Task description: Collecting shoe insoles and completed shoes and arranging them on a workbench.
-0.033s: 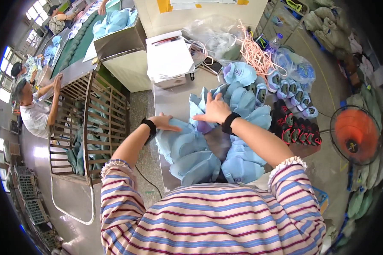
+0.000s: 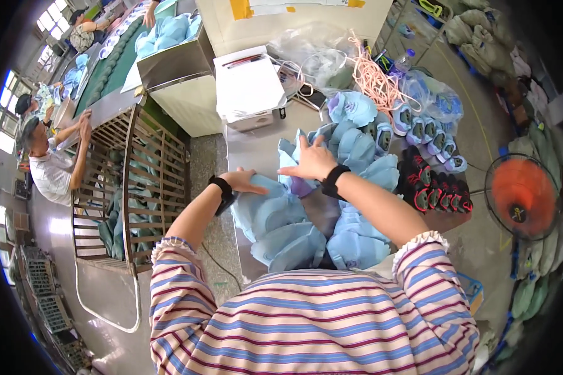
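Stacks of light blue, soft cut pieces that look like shoe uppers cover the metal table [image 2: 256, 147] in front of me. My left hand [image 2: 243, 181] rests at the top edge of the left stack [image 2: 272, 215], its thumb stretched out over the pieces. To its right, my right hand [image 2: 314, 161] is spread above a blue piece with a purple patch [image 2: 301, 186], thumb pointing left. The fingertips touch or nearly touch that piece; exact contact is hidden. Another stack [image 2: 356, 237] lies under my right forearm.
Small blue-lilac shoes [image 2: 428, 130] and black-red ones [image 2: 435, 190] line the table's right side. Behind are pink cords [image 2: 375, 75], a bottle [image 2: 405, 61] and white paper [image 2: 247, 87]. A slatted cart [image 2: 128, 187] stands left, near another person [image 2: 53, 165]; a fan [image 2: 520, 197] stands right.
My right hand has shifted very slightly to the left. The stacks look the same.
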The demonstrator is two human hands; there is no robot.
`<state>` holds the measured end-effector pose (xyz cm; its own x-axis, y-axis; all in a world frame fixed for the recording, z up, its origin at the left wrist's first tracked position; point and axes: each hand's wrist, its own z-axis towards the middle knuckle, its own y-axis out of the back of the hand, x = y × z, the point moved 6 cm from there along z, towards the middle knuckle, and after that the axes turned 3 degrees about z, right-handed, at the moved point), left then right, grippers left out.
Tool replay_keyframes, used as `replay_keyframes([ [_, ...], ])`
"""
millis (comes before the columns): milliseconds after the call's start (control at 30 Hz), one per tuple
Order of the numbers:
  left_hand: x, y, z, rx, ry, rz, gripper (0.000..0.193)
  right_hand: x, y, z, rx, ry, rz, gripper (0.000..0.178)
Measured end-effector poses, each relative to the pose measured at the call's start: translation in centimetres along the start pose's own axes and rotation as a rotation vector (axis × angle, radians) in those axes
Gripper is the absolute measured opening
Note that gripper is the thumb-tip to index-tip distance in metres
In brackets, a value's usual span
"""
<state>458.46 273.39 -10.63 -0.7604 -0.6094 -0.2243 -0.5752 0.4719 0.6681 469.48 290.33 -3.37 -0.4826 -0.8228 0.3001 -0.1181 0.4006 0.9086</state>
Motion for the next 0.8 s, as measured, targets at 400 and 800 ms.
replay_keyframes([
  [400, -12.5, 3.0, -14.3, -0.445, -1.086, 0.172, 0.038, -8.1, 0.6, 3.6, -0.165, -0.058, 0.378, 0.057],
  [800, -8.0, 6.5, -3.3, -0.029, -0.23, 0.367, 0.043, -5.6, 2.7, -3.5, -0.044, 0.466, 0.634, 0.018],
])
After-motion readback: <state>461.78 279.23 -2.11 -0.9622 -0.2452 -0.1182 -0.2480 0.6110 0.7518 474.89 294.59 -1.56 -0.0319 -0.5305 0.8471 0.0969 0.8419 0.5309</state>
